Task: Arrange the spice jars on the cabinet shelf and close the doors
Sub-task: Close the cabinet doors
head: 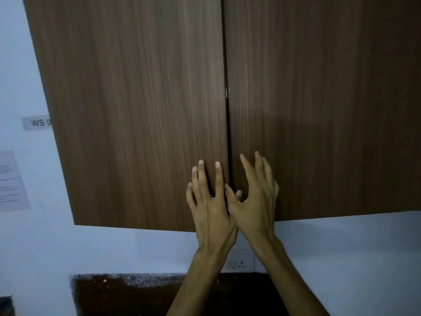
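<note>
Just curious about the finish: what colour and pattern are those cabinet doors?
Dark brown with vertical wood grain, on both cabinet doors, seen in the head view.

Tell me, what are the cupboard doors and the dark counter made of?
The left door and right door look like brown wood or wood-look laminate: straight grain lines, matte surface. The counter seems polished speckled stone, maybe granite: dark with a glossy sheen.

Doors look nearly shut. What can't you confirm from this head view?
- Spice jars and shelf: hidden behind the left door and right door.
- Wall label: text cut off by the left door.
- Paper notice: blurred, cut by the frame edge.
- Wall socket: partly behind the arms.
</note>
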